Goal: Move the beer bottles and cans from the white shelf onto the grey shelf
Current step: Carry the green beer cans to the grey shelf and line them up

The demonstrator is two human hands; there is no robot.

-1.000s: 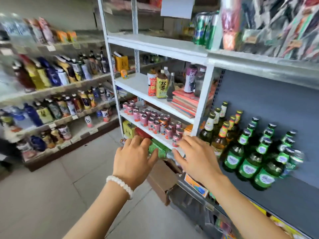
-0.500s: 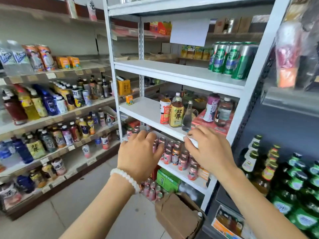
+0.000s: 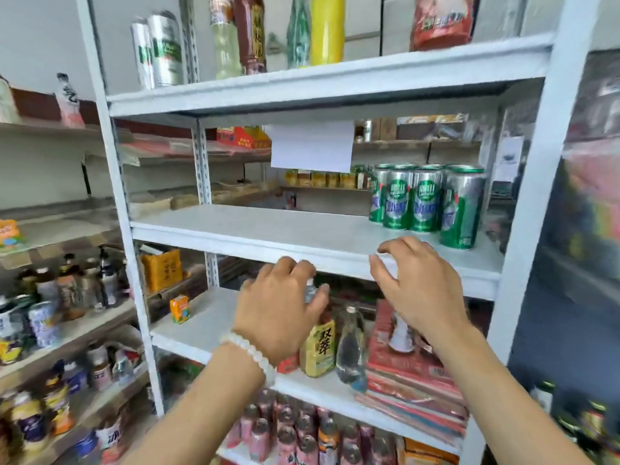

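Note:
Several green beer cans [image 3: 426,203] stand at the right end of a middle board of the white shelf [image 3: 255,229]. Two silver-green cans [image 3: 157,50] stand on the board above. My left hand [image 3: 280,310], with a white bead bracelet, hovers below that middle board with loosely spread fingers and holds nothing. My right hand [image 3: 416,283] is raised in front of the board's front edge, fingers relaxed, a little below and left of the green cans, touching none. The grey shelf [image 3: 570,330] is at the far right, with green beer bottles [image 3: 567,417] at its bottom.
Below my hands stand a yellow-labelled bottle [image 3: 320,344], a clear bottle [image 3: 350,350] and stacked red books [image 3: 416,384]. Pink cans [image 3: 295,431] fill the lower board. Wall shelves with many bottles [image 3: 50,317] run along the left. A white paper [image 3: 312,146] hangs above.
The view has tilted upward from the lower boards to the middle board with the green cans. Both hands rose with it, staying open and holding nothing.

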